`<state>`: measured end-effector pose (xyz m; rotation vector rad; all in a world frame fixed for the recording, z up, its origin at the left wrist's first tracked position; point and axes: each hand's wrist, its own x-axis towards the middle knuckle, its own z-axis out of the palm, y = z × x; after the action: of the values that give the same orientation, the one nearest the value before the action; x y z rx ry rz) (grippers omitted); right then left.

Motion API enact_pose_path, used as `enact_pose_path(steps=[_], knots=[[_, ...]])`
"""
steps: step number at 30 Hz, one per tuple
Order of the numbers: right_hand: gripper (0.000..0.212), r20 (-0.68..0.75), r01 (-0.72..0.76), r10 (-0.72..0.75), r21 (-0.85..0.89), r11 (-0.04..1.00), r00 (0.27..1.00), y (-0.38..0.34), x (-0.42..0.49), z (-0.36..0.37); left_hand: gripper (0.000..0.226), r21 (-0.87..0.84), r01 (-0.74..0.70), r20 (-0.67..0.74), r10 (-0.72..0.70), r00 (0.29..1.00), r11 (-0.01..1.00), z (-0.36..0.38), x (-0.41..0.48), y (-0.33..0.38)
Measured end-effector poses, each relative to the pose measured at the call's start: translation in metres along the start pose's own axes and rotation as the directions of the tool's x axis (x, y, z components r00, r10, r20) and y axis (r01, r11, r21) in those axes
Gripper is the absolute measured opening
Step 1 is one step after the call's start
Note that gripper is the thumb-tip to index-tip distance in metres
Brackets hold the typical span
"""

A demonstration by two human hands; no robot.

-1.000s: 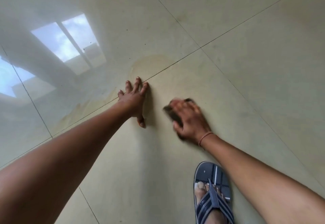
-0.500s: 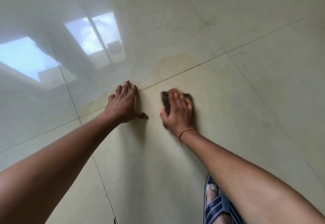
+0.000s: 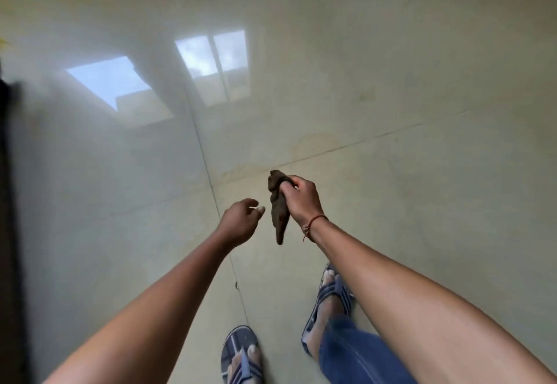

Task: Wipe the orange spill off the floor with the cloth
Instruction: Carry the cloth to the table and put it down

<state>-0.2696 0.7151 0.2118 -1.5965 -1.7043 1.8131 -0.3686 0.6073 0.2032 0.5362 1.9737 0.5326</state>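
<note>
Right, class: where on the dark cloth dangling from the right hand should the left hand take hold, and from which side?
Probably the narrow lower tail of the cloth, which hangs free below the right hand gripping its bunched top. The left hand sits just to the cloth's left, so come in from that side, pinching across the limp tail.

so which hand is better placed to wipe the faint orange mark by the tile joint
Right: the right hand grips the cloth and is nearer the orange mark; the left hand is loosely curled, with no cloth.
</note>
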Motion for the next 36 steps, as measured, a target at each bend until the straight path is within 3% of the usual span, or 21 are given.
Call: enact_pose_path(steps=[2, 4, 6, 10, 12, 14, 17, 20, 23, 26, 29, 31, 36], knots=[[0.023, 0.02, -0.049, 0.045, 0.204, 0.978, 0.999, -0.07, -0.053, -0.019, 0.036, -0.24, 0.09, 0.087, -0.071, 0.994, 0.967, -0.033, -0.06, 0.056], [0.027, 0.049, -0.072, 0.059, 0.357, 0.931, 0.997, -0.139, -0.113, -0.044, 0.035, -0.322, 0.161, 0.193, -0.101, 0.976, 0.933, -0.073, -0.125, 0.111], [0.024, 0.052, -0.05, 0.029, 0.477, 0.878, 0.998, -0.205, -0.166, -0.069, 0.028, -0.415, 0.16, 0.292, -0.036, 0.956, 0.896, -0.104, -0.185, 0.162], [0.018, -0.057, 0.042, -0.019, 0.423, 0.905, 0.998, -0.319, -0.268, -0.143, 0.029, -0.511, -0.029, 0.207, 0.156, 0.966, 0.859, -0.156, -0.308, 0.269], [0.016, -0.011, 0.02, -0.017, 0.383, 0.923, 1.0, -0.348, -0.306, -0.176, 0.034, -0.573, -0.102, 0.147, 0.225, 0.963, 0.813, -0.165, -0.344, 0.306], [0.029, 0.023, 0.021, -0.033, 0.403, 0.915, 0.999, -0.366, -0.337, -0.209, 0.039, -0.58, -0.142, 0.118, 0.255, 0.96, 0.802, -0.167, -0.376, 0.343], [0.039, -0.053, 0.087, -0.071, 0.451, 0.888, 0.996, -0.387, -0.372, -0.256, 0.039, -0.631, -0.163, 0.147, 0.324, 0.935, 0.759, -0.154, -0.406, 0.394], [0.038, -0.163, 0.158, -0.081, 0.538, 0.828, 0.983, -0.397, -0.387, -0.3, 0.03, -0.603, -0.191, 0.326, 0.458, 0.827, 0.774, -0.136, -0.424, 0.433], [0.037, -0.221, 0.215, -0.102, 0.58, 0.786, 0.97, -0.398, -0.395, -0.352, 0.043, -0.447, -0.369, 0.393, 0.55, 0.737, 0.815, -0.11, -0.432, 0.476], [0.034, -0.235, 0.235, -0.118, 0.571, 0.787, 0.965, -0.395, -0.39, -0.403, 0.037, -0.428, -0.433, 0.296, 0.575, 0.762, 0.794, -0.079, -0.43, 0.527], [0.019, -0.218, 0.2, -0.107, 0.461, 0.864, 0.97, -0.392, -0.38, -0.458, 0.035, -0.484, -0.4, 0.311, 0.58, 0.753, 0.779, -0.038, -0.425, 0.579], [0.011, -0.279, 0.235, -0.117, 0.437, 0.868, 0.953, -0.39, -0.369, -0.508, 0.031, -0.472, -0.377, 0.332, 0.557, 0.762, 0.797, 0.002, -0.416, 0.622], [0.015, -0.343, 0.266, -0.112, 0.443, 0.856, 0.933, -0.398, -0.35, -0.642, 0.03, -0.415, -0.402, 0.318, 0.544, 0.776, 0.816, 0.095, -0.401, 0.741]])
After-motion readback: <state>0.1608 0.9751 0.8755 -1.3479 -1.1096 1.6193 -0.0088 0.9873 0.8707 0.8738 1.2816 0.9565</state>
